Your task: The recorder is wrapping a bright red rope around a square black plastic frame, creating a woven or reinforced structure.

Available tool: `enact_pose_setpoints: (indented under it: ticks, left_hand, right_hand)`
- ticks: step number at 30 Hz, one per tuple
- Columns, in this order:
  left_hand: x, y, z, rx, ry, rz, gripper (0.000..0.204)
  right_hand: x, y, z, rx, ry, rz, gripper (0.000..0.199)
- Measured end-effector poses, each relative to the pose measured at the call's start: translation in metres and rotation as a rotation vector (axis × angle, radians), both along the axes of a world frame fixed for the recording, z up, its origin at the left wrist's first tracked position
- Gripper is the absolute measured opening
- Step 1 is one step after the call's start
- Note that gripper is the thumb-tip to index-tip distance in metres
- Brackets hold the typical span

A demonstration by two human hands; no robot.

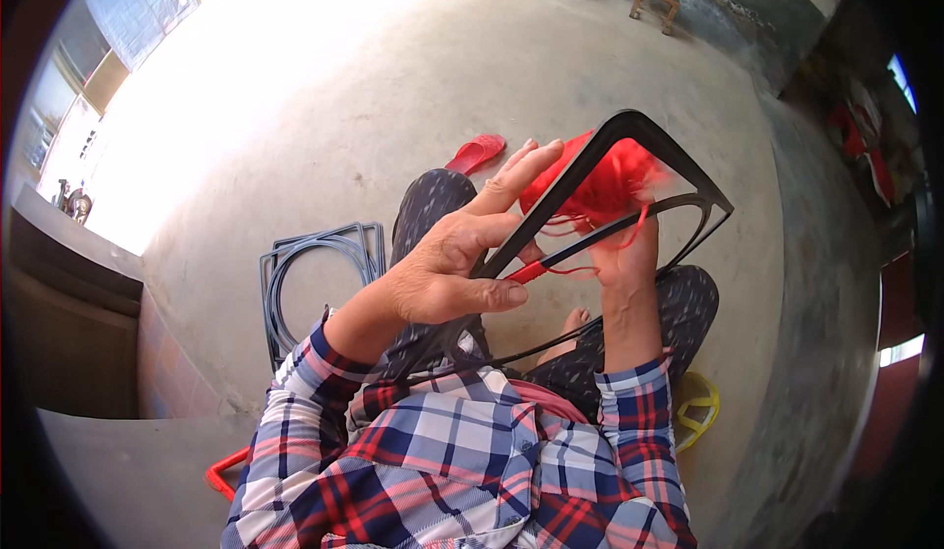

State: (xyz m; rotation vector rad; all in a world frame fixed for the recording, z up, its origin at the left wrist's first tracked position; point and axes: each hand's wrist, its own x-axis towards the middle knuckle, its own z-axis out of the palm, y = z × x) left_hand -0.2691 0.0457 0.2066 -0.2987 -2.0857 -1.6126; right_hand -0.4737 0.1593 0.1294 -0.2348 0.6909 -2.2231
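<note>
Presently, the person sits with a black frame (629, 171) raised over the lap, and the step in hand appears to be the winding of red cord (600, 185) onto that frame. The left hand (447, 269) is closed around the frame's lower bar, thumb laid flat along it, fingers wrapped over the top. The right hand (624, 254) is behind the frame, closed on the cord bundle and a bar, with loose strands trailing from it; its fingers are mostly hidden. A short run of red wrapping (531, 272) already covers the bar just beside the left thumb. In the inspector's judgement, the next move calls for keeping the strand taut and laying it close against the last turn.

The floor (551, 77) is bare grey concrete, sunlit at upper left. A stack of grey frames (320, 254) lies on it at the person's left, a red sandal (477, 151) beyond the knee, a yellow frame (700, 406) at the right hip. Small wooden stools (654, 0) stand by the far wall.
</note>
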Motion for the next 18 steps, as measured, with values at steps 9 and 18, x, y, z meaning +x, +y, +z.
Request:
enact_pose_setpoints:
  ticks: [9,18]
  left_hand:
    - [0.018,-0.022,-0.017,0.197,-0.027,0.187,0.026]
    - [0.027,-0.039,-0.01,0.545,-0.318,0.222,0.038]
  right_hand:
    - [0.036,0.097,0.044,-0.117,0.586,-0.121,0.042]
    - [0.005,0.156,0.07,-0.761,0.669,1.006,0.028]
